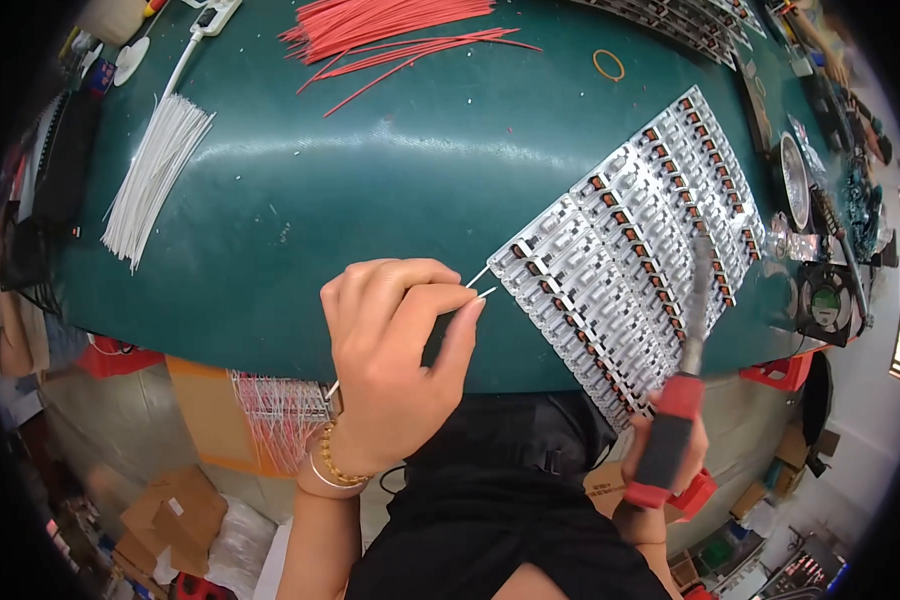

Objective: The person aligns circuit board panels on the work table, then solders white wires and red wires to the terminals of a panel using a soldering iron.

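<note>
My left hand (395,350) pinches thin white wire (478,278) between thumb and forefinger. Two short white ends stick out of the pinch toward the left corner of a panel of circuit boards (625,240); whether either touches it, I cannot tell. Another bit of white shows below that hand by the wrist. The panel lies aslant on the green table, with rows of small copper-coloured parts. My right hand (698,455) is wrapped round the red and black handle of a soldering iron (676,430). Its metal tip points away from me over the panel's right part and is blurred.
Red wires (380,30) lie loose at the back of the table (320,220), white wires (155,185) at the left. A rubber band (608,66) and stacked panels (660,22) are far right. A metal bowl (793,180) and a fan (826,305) stand at the right edge.
</note>
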`<state>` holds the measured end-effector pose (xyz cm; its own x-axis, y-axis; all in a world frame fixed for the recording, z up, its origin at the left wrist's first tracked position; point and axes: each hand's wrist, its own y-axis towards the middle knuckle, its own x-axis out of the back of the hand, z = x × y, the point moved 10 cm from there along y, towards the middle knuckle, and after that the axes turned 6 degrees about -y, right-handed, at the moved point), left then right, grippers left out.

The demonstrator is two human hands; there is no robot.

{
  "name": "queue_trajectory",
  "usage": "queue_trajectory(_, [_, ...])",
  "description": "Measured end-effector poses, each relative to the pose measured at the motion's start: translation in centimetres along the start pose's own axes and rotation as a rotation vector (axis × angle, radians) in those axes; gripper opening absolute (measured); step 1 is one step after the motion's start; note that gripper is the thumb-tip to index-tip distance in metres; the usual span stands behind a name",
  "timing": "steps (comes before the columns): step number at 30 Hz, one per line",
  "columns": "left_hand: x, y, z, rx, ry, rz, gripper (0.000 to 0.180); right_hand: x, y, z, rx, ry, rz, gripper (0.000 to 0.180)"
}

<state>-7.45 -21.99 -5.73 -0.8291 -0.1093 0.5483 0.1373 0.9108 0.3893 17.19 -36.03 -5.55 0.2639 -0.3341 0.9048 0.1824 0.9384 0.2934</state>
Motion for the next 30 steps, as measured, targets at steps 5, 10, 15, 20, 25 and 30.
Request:
queue_trajectory(5, [-1.4,-0.3,-0.6,0.018,-0.010,-0.006,0.016,1.2,-1.9,-2.2,-0.472,0.749,-0.172,0.070])
queue_trajectory(10, [-1.8,-0.7,-0.3,0.027,0.056,-0.019,0.017,-2.9,-4.9,-1.7,-0.346,1.184,0.234,0.094])
queue_trajectory(15, [-2.0,-0.5,-0.6,0.002,0.087,-0.016,0.018,-5.7,-6.0,-1.5,-0.140,1.056,0.484,0.087])
queue_trajectory(20, [-2.0,-0.6,-0.4,0.007,0.080,-0.007,0.017,-5.7,-4.6,-0.4,-0.366,0.982,0.483,0.076])
queue_trajectory(25, [-2.0,-0.6,-0.5,-0.006,0.090,-0.012,0.017,-5.7,-7.0,-2.3,-0.326,0.737,0.611,0.067])
queue_trajectory(30, [-2.0,-0.5,-0.7,-0.014,0.087,-0.006,0.017,-5.6,-6.3,-2.0,-0.298,0.954,0.512,0.063])
